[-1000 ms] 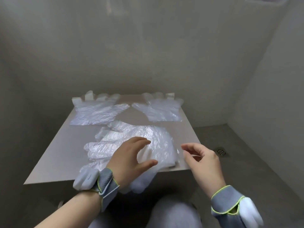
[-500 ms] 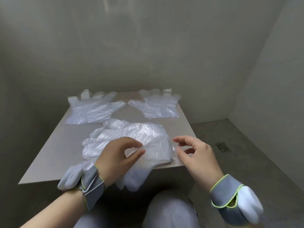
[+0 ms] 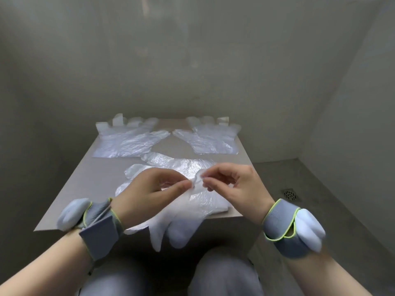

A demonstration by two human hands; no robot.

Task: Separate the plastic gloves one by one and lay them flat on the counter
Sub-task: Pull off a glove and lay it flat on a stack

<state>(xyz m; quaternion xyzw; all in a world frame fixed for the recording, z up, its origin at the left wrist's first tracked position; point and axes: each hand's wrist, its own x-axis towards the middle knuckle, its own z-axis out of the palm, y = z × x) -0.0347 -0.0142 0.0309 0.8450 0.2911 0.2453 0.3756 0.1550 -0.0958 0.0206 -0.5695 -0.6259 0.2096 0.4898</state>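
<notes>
Right now both of your hands are raised over the near edge of the tabletop, working at the same spot on the pile of plastic gloves. Your left hand has its thumb and curled fingers closed in a tight grip on a small raised fold of clear film. Your right hand pinches that same fold from the other side, so the fingertips of both hands nearly meet. The pile lies crumpled under and between your hands, and some of its glove fingers hang over the front edge towards your knees. At the far end two gloves already lie flat, side by side and a little apart: the far left glove and the far right glove, both with their fingers pointing at the wall. You wear a grey wristband on each wrist, the left wristband and the right wristband. A floor drain sits off to your right.
</notes>
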